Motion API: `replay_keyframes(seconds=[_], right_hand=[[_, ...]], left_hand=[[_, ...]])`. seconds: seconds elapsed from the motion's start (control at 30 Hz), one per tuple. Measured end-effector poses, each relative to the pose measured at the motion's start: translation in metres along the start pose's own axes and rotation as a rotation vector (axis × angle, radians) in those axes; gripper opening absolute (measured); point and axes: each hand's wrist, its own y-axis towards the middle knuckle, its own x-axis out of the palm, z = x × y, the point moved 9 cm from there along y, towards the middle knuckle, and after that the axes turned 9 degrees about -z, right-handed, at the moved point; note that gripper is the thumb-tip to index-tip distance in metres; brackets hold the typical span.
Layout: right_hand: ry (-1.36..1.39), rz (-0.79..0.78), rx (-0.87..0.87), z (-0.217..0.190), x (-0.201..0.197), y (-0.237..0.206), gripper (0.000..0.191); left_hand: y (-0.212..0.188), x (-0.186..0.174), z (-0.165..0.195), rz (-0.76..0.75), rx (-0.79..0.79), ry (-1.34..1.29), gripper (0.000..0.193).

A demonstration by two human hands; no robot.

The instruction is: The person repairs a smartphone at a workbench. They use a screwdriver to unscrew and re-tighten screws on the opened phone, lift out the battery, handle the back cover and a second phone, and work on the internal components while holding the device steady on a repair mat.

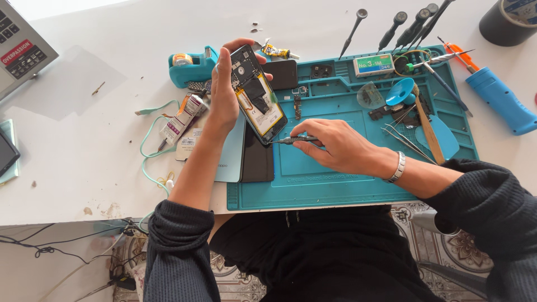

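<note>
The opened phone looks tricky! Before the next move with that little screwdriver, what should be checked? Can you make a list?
1. Left hand grips the opened phone firmly: ok, fingers wrap both long edges.
2. Right hand holds the screwdriver steadily: ok, pinched near its tip.
3. Screwdriver tip meets the phone's lower end: ok, it is right at the bottom edge.
4. Tip seated in a screw: cannot tell, too small.
5. Phone supported underneath: not ok, it is tilted up off the blue mat.
6. Tweezers within reach: ok, they lie on the mat beside the right wrist.
</note>
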Motion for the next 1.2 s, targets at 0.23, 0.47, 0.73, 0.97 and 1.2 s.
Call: replay_keyframes(seconds=[0.23,0.47,0.73,0.97,1.2], right_hand=[[-0.022,0.001,-0.008,-0.003,0.0,-0.001,0.024],[-0.012,-0.006,-0.003,-0.004,-0.001,0.0,0.024],[-0.097,0.036,-0.053,-0.008,-0.001,-0.003,0.022],[-0.453,0.026,0.056,-0.001,0.015,-0.008,0.027],[-0.351,-0.066,0.056,-0.01,0.014,-0.01,0.053]], left_hand=[[0.0,-0.001,-0.001,-0.003,0.003,0.003,0.06],[0.0,-0.001,-0.001,0.003,0.003,0.004,0.06],[-0.001,0.002,0.002,-0.004,0.029,0.032,0.06],[-0.005,0.008,0.006,0.034,0.046,0.089,0.057],[-0.009,0.016,0.018,0.021,0.105,0.179,0.058]])
